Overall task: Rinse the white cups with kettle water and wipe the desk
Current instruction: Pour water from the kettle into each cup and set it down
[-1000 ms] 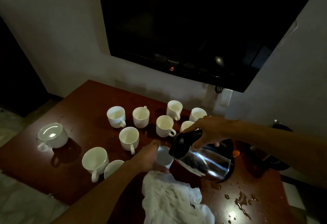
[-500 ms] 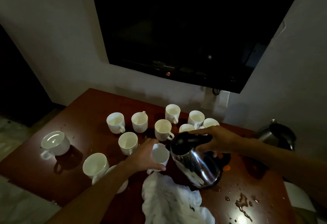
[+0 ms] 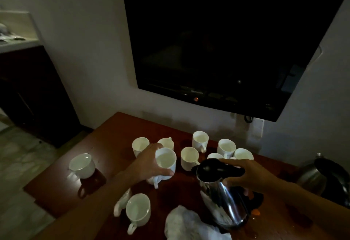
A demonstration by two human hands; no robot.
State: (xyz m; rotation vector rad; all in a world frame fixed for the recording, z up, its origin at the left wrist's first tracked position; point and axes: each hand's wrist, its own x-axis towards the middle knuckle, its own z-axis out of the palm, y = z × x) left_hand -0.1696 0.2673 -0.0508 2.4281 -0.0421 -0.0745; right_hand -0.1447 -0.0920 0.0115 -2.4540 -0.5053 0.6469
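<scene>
My left hand (image 3: 146, 164) grips a white cup (image 3: 166, 161) and holds it lifted above the red-brown desk (image 3: 106, 145), its mouth tipped toward me. My right hand (image 3: 244, 173) grips the black handle of a steel kettle (image 3: 223, 201), which leans to the left just right of that cup. Several more white cups stand on the desk: a row at the back (image 3: 200, 140), one at the far left (image 3: 82, 164) and one near the front (image 3: 138, 211). A crumpled white cloth (image 3: 187, 224) lies at the front, beside the kettle.
A second steel kettle (image 3: 322, 175) stands at the desk's right end. A dark wall-mounted TV (image 3: 227, 40) hangs over the desk. Water drops lie on the desk at the right front (image 3: 253, 236). A dark cabinet (image 3: 28, 91) stands on the left.
My left hand has lifted its cup off the desk and carried it up and back. The kettle has stayed tilted in my right hand. My head has tipped up, showing more wall.
</scene>
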